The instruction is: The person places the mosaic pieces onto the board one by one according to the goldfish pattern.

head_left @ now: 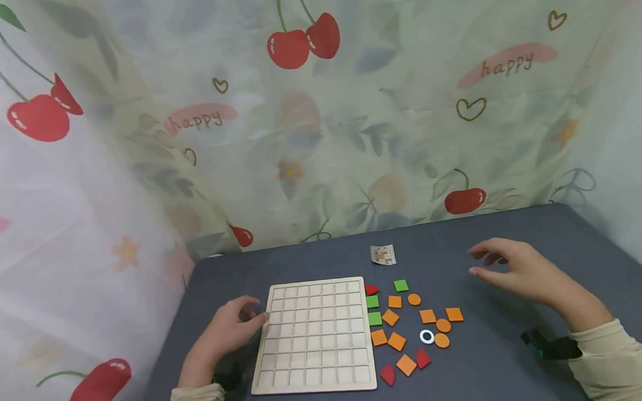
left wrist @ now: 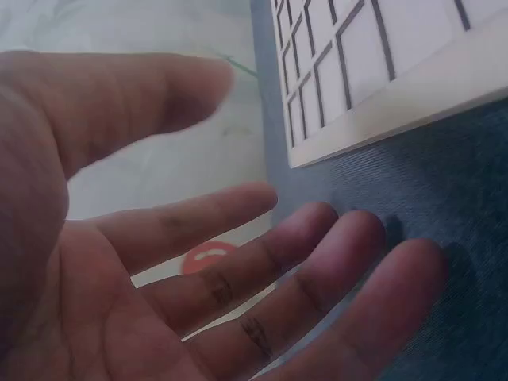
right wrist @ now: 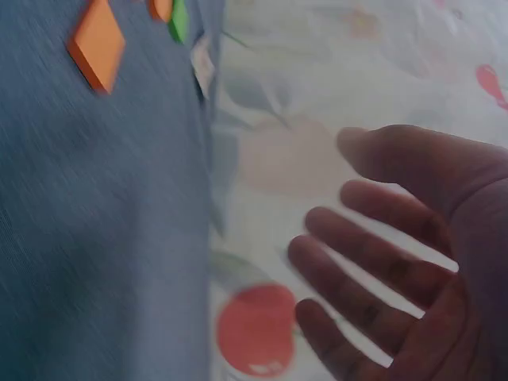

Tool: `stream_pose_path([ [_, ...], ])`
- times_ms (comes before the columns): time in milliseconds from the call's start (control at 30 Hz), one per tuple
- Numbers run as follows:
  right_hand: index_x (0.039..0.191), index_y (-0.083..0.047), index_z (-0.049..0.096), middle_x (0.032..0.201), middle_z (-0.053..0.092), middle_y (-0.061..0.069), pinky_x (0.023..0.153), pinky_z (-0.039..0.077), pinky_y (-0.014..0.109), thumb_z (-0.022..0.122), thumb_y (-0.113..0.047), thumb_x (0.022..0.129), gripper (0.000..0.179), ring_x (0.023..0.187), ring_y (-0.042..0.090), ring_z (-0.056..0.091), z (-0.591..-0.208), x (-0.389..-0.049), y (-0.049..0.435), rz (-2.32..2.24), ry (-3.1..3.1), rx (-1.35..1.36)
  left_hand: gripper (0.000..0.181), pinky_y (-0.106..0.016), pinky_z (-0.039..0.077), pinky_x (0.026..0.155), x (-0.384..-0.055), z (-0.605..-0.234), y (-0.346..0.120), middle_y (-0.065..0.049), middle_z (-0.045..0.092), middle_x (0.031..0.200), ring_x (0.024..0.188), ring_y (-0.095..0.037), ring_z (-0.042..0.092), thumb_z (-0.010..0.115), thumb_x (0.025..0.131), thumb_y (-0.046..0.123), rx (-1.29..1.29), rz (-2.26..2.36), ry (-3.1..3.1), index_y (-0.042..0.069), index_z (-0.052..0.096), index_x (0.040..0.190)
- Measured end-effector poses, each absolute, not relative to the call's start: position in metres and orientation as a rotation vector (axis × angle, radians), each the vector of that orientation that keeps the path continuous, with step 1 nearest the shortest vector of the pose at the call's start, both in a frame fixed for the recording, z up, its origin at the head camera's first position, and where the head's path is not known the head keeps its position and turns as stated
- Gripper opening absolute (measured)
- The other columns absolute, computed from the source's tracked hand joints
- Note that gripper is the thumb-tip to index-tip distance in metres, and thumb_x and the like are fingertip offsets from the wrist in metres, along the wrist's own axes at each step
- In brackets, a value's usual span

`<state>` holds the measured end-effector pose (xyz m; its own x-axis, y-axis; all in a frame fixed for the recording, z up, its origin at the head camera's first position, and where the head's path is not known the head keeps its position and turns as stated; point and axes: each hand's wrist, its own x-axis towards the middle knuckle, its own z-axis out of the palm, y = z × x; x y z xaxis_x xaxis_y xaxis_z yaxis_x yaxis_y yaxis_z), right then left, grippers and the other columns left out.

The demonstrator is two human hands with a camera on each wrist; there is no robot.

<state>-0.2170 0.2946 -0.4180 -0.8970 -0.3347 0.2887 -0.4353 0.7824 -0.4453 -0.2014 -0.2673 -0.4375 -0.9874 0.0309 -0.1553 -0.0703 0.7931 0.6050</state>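
A pale wooden grid board lies on the dark table, its square cells bare. Beside its left edge is my left hand, fingers loosely bent and holding nothing; in the left wrist view the fingers are spread apart from the board's frame. My right hand hovers over the table's right side with relaxed fingers and nothing in them. Between board and right hand lie flat pieces: orange squares, orange discs, green squares, red pieces and a white ring.
A small printed card with a grid picture lies behind the pieces. The dark cloth-covered table ends at a patterned curtain at the back and sides. Some pieces touch the board's right edge.
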Motion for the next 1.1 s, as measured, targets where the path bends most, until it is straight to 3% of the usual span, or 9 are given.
stream_pose_path([
  [100, 0.122, -0.014, 0.075, 0.115, 0.076, 0.006, 0.082, 0.061, 0.038, 0.083, -0.021, 0.093, 0.030, 0.094, 0.016, 0.070, -0.427, -0.223, 0.283, 0.889, -2.709, 0.677, 0.053, -0.041, 0.064, 0.062, -0.204, -0.441, -0.272, -0.017, 0.069, 0.114, 0.083, -0.022, 0.071, 0.074, 0.100, 0.029, -0.063, 1.097, 2.725, 0.000, 0.061, 0.142],
  [200, 0.121, -0.014, 0.075, 0.115, 0.076, 0.007, 0.081, 0.061, 0.035, 0.082, -0.020, 0.094, 0.029, 0.095, 0.017, 0.070, -0.435, -0.227, 0.271, 0.954, -2.691, 0.734, 0.050, -0.041, 0.064, 0.061, -0.204, -0.443, -0.272, -0.017, 0.069, 0.113, 0.085, -0.022, 0.072, 0.074, 0.100, 0.023, -0.060, 1.158, 2.683, -0.001, 0.061, 0.141],
  [667, 0.123, -0.006, 0.074, 0.119, 0.071, 0.010, 0.088, 0.062, 0.046, 0.077, -0.010, 0.096, 0.028, 0.102, 0.022, 0.068, -0.452, -0.259, 0.202, 0.952, -2.940, 0.822, 0.043, -0.039, 0.064, 0.057, -0.201, -0.451, -0.262, -0.014, 0.065, 0.098, 0.078, -0.021, 0.066, 0.077, 0.089, 0.001, -0.068, 1.198, 2.706, -0.007, 0.068, 0.130],
  [867, 0.123, -0.005, 0.075, 0.119, 0.070, 0.007, 0.085, 0.060, 0.039, 0.077, -0.010, 0.095, 0.029, 0.099, 0.020, 0.065, -0.453, -0.270, 0.177, 0.898, -3.056, 0.834, 0.043, -0.038, 0.063, 0.057, -0.202, -0.451, -0.262, -0.014, 0.064, 0.100, 0.078, -0.022, 0.066, 0.076, 0.089, -0.001, -0.092, 1.200, 2.698, -0.005, 0.068, 0.130],
  [1100, 0.122, -0.004, 0.076, 0.118, 0.071, 0.009, 0.095, 0.061, 0.048, 0.077, -0.006, 0.094, 0.029, 0.106, 0.025, 0.069, -0.456, -0.274, 0.161, 0.843, -3.109, 0.829, 0.042, -0.039, 0.064, 0.058, -0.201, -0.451, -0.264, -0.015, 0.066, 0.101, 0.077, -0.023, 0.068, 0.078, 0.088, -0.002, -0.127, 1.245, 2.675, -0.002, 0.070, 0.130],
])
